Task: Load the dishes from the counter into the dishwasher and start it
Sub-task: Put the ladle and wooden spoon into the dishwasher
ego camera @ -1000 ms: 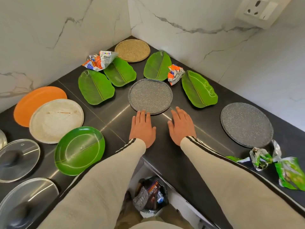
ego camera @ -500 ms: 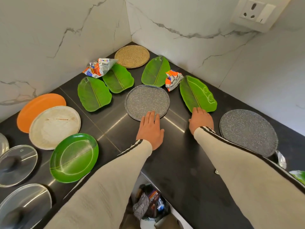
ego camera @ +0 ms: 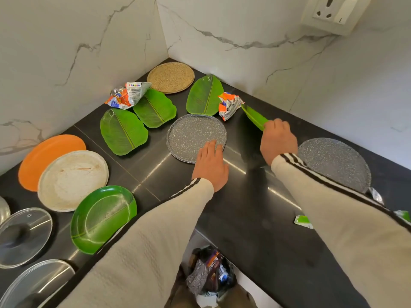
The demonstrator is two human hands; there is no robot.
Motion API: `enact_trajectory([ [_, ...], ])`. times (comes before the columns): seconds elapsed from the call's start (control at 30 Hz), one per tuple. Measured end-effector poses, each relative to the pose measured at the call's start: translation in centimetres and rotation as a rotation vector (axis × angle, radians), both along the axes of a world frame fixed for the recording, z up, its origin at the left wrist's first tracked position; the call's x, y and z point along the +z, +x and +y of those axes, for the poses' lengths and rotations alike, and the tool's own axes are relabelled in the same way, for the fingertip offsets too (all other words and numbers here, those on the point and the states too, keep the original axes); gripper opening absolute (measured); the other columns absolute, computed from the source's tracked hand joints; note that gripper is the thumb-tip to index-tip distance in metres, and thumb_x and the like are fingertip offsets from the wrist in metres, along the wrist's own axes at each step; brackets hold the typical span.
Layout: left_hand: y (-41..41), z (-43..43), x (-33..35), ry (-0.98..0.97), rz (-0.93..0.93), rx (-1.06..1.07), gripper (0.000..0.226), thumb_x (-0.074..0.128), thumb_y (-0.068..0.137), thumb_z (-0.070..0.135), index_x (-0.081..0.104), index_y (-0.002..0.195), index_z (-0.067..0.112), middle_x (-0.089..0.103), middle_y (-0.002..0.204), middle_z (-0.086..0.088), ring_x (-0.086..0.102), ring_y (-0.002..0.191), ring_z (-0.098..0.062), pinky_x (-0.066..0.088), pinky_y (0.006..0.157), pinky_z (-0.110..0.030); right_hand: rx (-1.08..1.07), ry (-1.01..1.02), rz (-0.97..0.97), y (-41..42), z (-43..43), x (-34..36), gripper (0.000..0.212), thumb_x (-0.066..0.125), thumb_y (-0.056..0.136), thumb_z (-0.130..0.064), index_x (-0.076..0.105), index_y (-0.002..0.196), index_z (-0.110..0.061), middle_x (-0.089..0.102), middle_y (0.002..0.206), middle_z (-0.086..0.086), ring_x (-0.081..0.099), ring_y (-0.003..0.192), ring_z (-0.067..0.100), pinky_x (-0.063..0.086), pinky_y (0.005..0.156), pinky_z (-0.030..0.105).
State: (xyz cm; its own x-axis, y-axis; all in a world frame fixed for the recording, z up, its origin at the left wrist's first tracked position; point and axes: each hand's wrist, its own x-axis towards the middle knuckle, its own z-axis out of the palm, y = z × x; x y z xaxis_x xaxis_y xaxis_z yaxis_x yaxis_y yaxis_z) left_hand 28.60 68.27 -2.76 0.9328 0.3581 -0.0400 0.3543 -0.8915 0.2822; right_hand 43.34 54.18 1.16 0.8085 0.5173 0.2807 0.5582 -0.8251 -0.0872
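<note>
My right hand point(ego camera: 278, 140) grips the near end of a green leaf-shaped plate point(ego camera: 253, 115) and tilts it up on edge off the black counter point(ego camera: 255, 230). My left hand point(ego camera: 210, 164) lies flat, fingers apart, with its fingertips on the near rim of a grey speckled round plate point(ego camera: 193, 134). Three more green leaf plates lie flat behind: one at the left point(ego camera: 122, 131), one in the middle point(ego camera: 154, 107), one at the back point(ego camera: 204, 94). A second grey speckled plate point(ego camera: 335, 162) lies right of my right arm.
At the left lie an orange plate point(ego camera: 44, 154), a white plate point(ego camera: 71, 180), a round green plate point(ego camera: 102, 218) and glass lids point(ego camera: 22, 235). A cork mat point(ego camera: 170, 77) fills the corner. Crumpled wrappers point(ego camera: 127, 95) point(ego camera: 229, 105) sit among the leaf plates. A rubbish bag point(ego camera: 210, 274) stands below the counter edge.
My right hand moved right and forward to the rightmost leaf plate, closed on its near end and lifted it on edge. My left hand slid forward onto the grey plate's rim.
</note>
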Motion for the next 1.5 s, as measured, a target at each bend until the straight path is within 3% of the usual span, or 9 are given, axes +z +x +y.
enact_trajectory([
  [0.17, 0.6, 0.5, 1.3, -0.213, -0.124, 0.088, 0.064, 0.05, 0.099, 0.029, 0.025, 0.152, 0.004, 0.023, 0.159, -0.015, 0.02, 0.147, -0.031, 0.019, 0.121, -0.04, -0.133, 0.278, -0.001, 0.1, 1.7, 4.7, 0.023, 0.045, 0.099, -0.014, 0.057, 0.116, -0.005, 0.058, 0.114, 0.018, 0.054, 0.104, 0.037, 0.041, 0.078, 0.039],
  [0.43, 1.4, 3.7, 3.8, -0.857, -0.286, 0.512, 0.059, 0.054, 0.099, 0.035, 0.036, 0.148, 0.008, 0.052, 0.141, -0.009, 0.05, 0.128, -0.03, 0.037, 0.106, -0.039, -0.377, 0.831, 0.512, -3.0, 7.8, 6.5, 0.023, 0.052, 0.094, -0.026, 0.067, 0.104, -0.012, 0.068, 0.109, 0.014, 0.063, 0.102, 0.032, 0.049, 0.09, 0.038],
  [0.53, 1.6, 5.7, 3.8, -1.053, -0.349, 0.663, 0.049, 0.056, 0.098, 0.037, 0.051, 0.134, 0.005, 0.06, 0.128, -0.012, 0.056, 0.121, -0.031, 0.043, 0.101, -0.039, -0.408, 1.041, 0.772, -4.3, 9.8, 5.0, 0.015, 0.053, 0.094, -0.022, 0.064, 0.088, -0.013, 0.067, 0.09, 0.014, 0.066, 0.074, 0.03, 0.06, 0.073, 0.047],
  [0.7, 1.0, 9.1, 2.9, -1.51, -0.57, 0.848, 0.013, 0.064, 0.096, 0.019, 0.061, 0.107, 0.012, 0.065, 0.118, -0.016, 0.063, 0.11, -0.038, 0.056, 0.087, -0.054, -0.417, 1.272, 1.212, -5.8, 12.5, 3.0, 0.011, 0.049, 0.099, -0.002, 0.059, 0.1, -0.006, 0.056, 0.08, 0.006, 0.057, 0.067, 0.019, 0.057, 0.057, 0.028],
  [0.8, 0.8, 10.7, 2.7, -1.576, -0.66, 0.892, 0.01, 0.059, 0.098, 0.009, 0.06, 0.109, 0.011, 0.066, 0.105, -0.011, 0.064, 0.096, -0.032, 0.055, 0.084, -0.053, -0.404, 1.224, 1.282, -5.7, 13.6, 1.4, 0.021, 0.051, 0.099, -0.003, 0.059, 0.081, -0.011, 0.061, 0.079, 0.009, 0.058, 0.066, 0.02, 0.056, 0.057, 0.03],
  [0.97, 1.4, 13.1, 2.2, -1.494, -0.702, 0.889, 0.013, 0.056, 0.099, 0.006, 0.061, 0.109, 0.015, 0.066, 0.098, -0.005, 0.063, 0.098, -0.034, 0.056, 0.078, -0.053, -0.319, 1.042, 1.271, -4.5, 14.8, -0.8, 0.006, 0.059, 0.097, -0.013, 0.063, 0.093, -0.01, 0.065, 0.076, 0.01, 0.057, 0.059, 0.014, 0.053, 0.057, 0.029],
  [1.17, 1.3, 15.2, 1.5, -1.43, -0.667, 0.866, 0.013, 0.055, 0.1, 0.008, 0.062, 0.108, 0.016, 0.067, 0.102, -0.005, 0.065, 0.096, -0.029, 0.057, 0.078, -0.048, -0.378, 0.97, 1.212, -1.6, 17.1, -1.6, 0.026, 0.054, 0.098, -0.031, 0.063, 0.077, -0.019, 0.064, 0.069, -0.001, 0.056, 0.056, 0.012, 0.048, 0.056, 0.028],
  [1.33, 0.7, 16.1, 0.3, -1.424, -0.661, 0.895, 0.014, 0.055, 0.1, 0.008, 0.062, 0.111, 0.014, 0.068, 0.1, -0.004, 0.065, 0.098, -0.03, 0.057, 0.077, -0.047, -0.374, 1.022, 1.268, 0.3, 18.6, -2.2, 0.03, 0.049, 0.098, -0.024, 0.05, 0.069, -0.021, 0.049, 0.055, -0.004, 0.037, 0.047, 0.013, 0.03, 0.045, 0.023],
  [1.5, 0.4, 16.3, 0.1, -1.42, -0.648, 0.892, 0.012, 0.056, 0.1, 0.008, 0.062, 0.11, 0.013, 0.068, 0.099, -0.004, 0.065, 0.097, -0.029, 0.057, 0.082, -0.049, -0.332, 0.959, 1.34, -0.1, 19.9, -1.7, 0.024, 0.057, 0.096, -0.028, 0.062, 0.08, -0.011, 0.062, 0.069, 0.004, 0.055, 0.055, 0.015, 0.051, 0.057, 0.032],
])
